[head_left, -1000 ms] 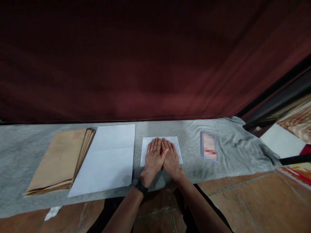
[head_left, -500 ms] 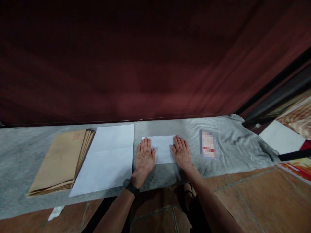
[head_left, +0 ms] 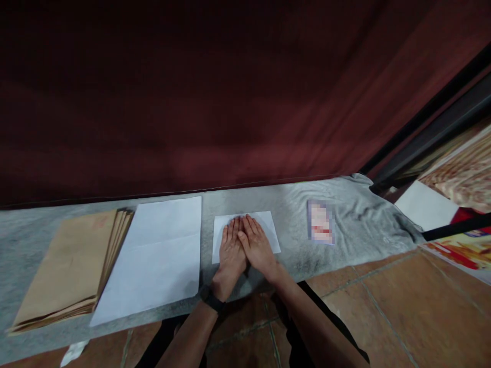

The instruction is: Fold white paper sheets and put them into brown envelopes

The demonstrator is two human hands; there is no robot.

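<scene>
A small folded white sheet [head_left: 268, 227] lies on the grey cloth [head_left: 356, 225] in front of me. My left hand [head_left: 231, 250] rests flat on its middle with fingers stretched out, a dark watch on that wrist. My right hand [head_left: 256, 245] lies flat beside it, fingers extended and partly overlapping the left hand's edge. Both palms press down on the sheet and hold nothing.
A larger white paper stack [head_left: 153, 255] lies left of the sheet, and a pile of brown envelopes [head_left: 65, 266] further left. A small blurred card [head_left: 320, 223] sits to the right. A dark red curtain [head_left: 230, 92] hangs behind; brown floor tiles [head_left: 402, 312] run along the near side.
Half a second ago my hands were spread apart at the sheet's left and right edges; they have now come back together at its middle. The view has shifted slightly.
</scene>
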